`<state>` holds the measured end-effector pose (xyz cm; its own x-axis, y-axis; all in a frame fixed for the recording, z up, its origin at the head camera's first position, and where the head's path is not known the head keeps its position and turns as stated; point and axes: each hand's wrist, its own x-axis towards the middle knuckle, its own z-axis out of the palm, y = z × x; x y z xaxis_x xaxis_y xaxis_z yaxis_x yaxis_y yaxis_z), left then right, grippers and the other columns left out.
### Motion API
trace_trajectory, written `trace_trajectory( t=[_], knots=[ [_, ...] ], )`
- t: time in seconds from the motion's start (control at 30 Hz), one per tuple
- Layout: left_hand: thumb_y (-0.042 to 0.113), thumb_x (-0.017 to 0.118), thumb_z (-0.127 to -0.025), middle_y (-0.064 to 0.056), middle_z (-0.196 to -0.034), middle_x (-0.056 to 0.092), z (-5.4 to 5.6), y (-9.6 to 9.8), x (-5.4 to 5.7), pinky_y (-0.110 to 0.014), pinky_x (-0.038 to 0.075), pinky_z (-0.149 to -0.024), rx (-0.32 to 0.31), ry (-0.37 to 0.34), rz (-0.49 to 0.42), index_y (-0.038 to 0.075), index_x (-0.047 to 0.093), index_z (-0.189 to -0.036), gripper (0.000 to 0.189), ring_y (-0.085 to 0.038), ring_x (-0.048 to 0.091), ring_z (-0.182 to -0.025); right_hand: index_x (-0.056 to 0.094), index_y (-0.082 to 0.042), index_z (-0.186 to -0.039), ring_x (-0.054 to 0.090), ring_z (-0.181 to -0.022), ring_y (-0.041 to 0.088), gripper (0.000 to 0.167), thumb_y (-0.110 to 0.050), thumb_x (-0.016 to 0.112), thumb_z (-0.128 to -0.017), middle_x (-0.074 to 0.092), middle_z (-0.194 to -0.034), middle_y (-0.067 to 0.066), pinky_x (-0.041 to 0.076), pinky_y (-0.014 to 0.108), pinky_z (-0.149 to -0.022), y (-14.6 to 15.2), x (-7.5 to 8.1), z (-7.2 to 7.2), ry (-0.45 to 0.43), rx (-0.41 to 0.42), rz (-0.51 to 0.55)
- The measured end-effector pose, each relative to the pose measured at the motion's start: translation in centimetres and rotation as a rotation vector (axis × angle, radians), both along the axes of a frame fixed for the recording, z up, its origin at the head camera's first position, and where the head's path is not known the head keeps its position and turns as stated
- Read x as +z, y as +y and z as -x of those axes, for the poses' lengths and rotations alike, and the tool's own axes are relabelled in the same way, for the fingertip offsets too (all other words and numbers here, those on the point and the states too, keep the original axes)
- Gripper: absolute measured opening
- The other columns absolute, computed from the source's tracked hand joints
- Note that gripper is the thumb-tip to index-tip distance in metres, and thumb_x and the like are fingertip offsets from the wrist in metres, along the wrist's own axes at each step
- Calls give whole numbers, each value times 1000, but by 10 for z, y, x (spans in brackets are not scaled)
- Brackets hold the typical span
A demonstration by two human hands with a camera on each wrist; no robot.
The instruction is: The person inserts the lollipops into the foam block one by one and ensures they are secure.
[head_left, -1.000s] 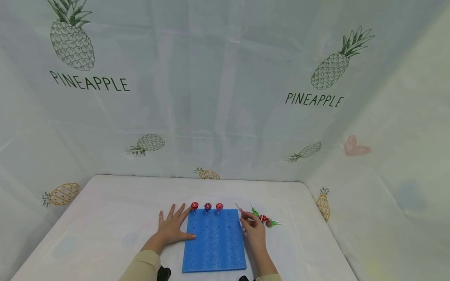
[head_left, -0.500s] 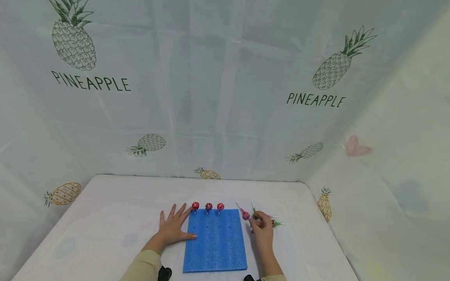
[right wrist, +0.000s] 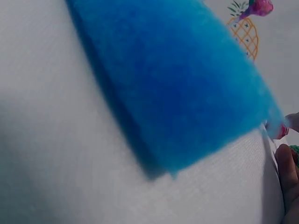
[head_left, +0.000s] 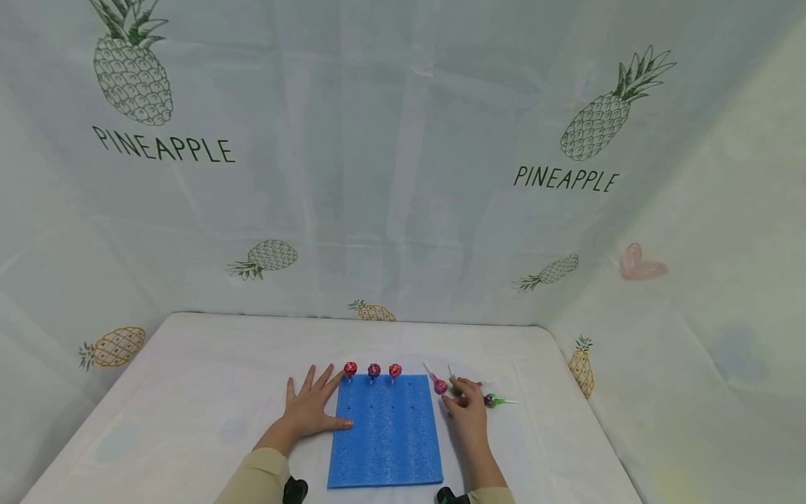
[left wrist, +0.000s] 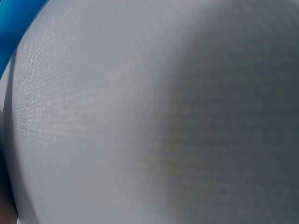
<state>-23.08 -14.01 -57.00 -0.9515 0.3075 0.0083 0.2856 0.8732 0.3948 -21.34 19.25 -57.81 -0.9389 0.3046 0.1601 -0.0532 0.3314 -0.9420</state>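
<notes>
My left hand lies spread on the table's left side, its thumb over the edge of a blue foam board. Three wrapped lollipops, a red one, a dark one and a pinkish-red one, stand along the board's far edge. To the board's right, my right hand holds a green-wrapped lollipop between thumb and fingers, its head mostly hidden. A pink lollipop lies just left of those fingers. Another lollipop with a green wrapper lies to their right.
Small holes dot the board's upper part. A white cloth covers the table, and a pineapple-print curtain rises behind it. The left wrist view is mostly blurred cloth with a blue corner.
My right hand has gone from beside the pink lollipop rightward to the green ones, then slightly back left, shifting the green lollipop a little. My left hand stays put.
</notes>
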Motion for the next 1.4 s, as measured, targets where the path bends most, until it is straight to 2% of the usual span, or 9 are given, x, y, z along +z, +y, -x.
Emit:
trace_trajectory(
  t=[0.17, 0.33, 0.57, 0.73, 1.07, 1.4],
  knots=[
    [80, 68, -62, -13, -158, 26, 1, 0, -3, -76, -4, -102, 3, 1, 12, 20, 37, -152, 112, -47, 8, -144, 71, 0, -112, 54, -79, 14, 33, 2, 75, -80, 56, -120, 12, 47, 18, -65, -3, 0, -1, -54, -47, -122],
    [80, 68, -62, -13, -158, 26, 2, 0, -4, -76, -3, -103, 3, 7, 16, 20, 37, -152, 112, -46, 8, -144, 73, -3, -109, 53, -81, 15, 29, 0, 76, -80, 56, -117, 9, 46, 21, -68, -5, 0, -2, -96, -78, -186],
    [81, 67, -62, -12, -158, 26, 2, 0, -4, -76, -3, -103, 3, 5, 16, 20, 37, -152, 112, -46, 8, -144, 73, -7, -103, 54, -77, 15, 23, -1, 75, -81, 55, -110, 7, 47, 19, -64, -3, -2, -4, -124, -99, -174],
    [81, 67, -62, -12, -158, 26, 3, 0, -5, -76, -3, -102, 0, 3, 13, 21, 37, -152, 113, -46, 8, -144, 73, -8, -104, 54, -77, 16, 24, 0, 72, -81, 54, -112, 8, 46, 18, -62, -3, -3, -4, -152, -110, -163],
    [81, 67, -62, -12, -159, 25, 3, -1, -5, -76, -3, -102, 0, 0, 12, 21, 36, -152, 112, -46, 7, -144, 73, -8, -101, 55, -74, 16, 22, 1, 70, -80, 56, -110, 7, 48, 19, -62, -1, -4, -5, -140, -129, -145],
    [80, 67, -63, -13, -158, 27, 1, 0, -2, -76, -1, -102, -4, 12, 15, 19, 37, -152, 111, -47, 9, -144, 72, -6, -103, 57, -69, 17, 18, 0, 68, -87, 57, -103, 7, 50, 21, -58, 3, -5, -7, -137, -77, -77]
  ],
)
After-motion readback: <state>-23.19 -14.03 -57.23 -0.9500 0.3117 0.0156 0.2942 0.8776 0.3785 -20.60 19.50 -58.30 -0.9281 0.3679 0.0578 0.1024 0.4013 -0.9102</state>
